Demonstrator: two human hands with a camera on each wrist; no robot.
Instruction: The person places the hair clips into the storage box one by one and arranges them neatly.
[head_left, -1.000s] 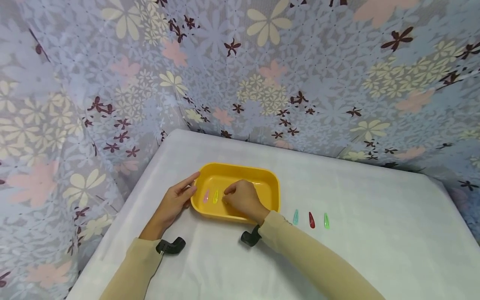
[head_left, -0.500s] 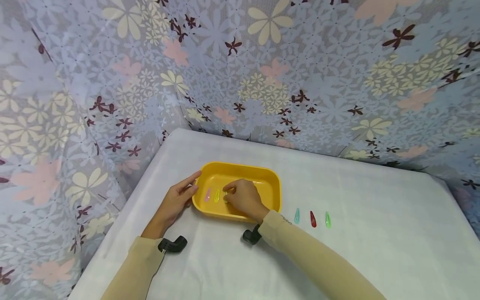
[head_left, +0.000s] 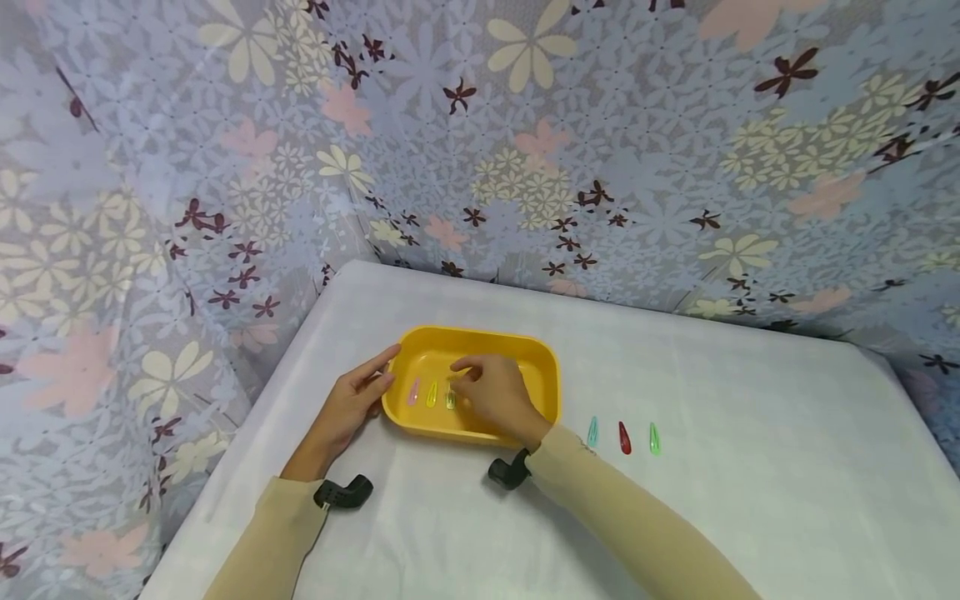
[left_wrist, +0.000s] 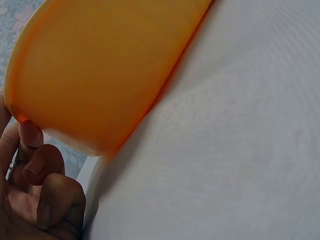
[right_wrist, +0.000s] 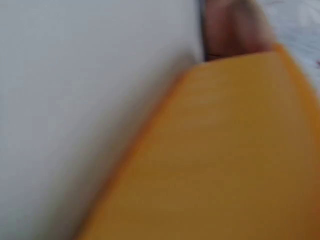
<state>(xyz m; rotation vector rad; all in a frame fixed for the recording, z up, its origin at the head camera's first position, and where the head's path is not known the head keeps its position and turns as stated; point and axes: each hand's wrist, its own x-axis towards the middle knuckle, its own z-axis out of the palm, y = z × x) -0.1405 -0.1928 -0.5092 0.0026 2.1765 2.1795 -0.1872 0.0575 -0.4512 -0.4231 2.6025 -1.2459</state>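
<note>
Tray (head_left: 427,358) of yellow plastic sits on the white cloth (head_left: 750,450), its left end gripped by the left hand (head_left: 356,402), some fingers curled. Inside, toward that end, a pink hair clip (head_left: 413,392), a yellow hair clip (head_left: 432,394) and an olive hair clip (head_left: 451,400) lie in a row. Just beside the olive one is the right hand (head_left: 495,389), index finger and thumb parted; whether it touches that clip is unclear. Right of the tray lie a light-blue clip (head_left: 593,432), a red clip (head_left: 625,438) and a green clip (head_left: 655,438).

We see a blue-grey, flower-printed fabric backdrop (head_left: 525,158) from nine to three o'clock, a white cloth-covered table (head_left: 765,450) below at six.
</note>
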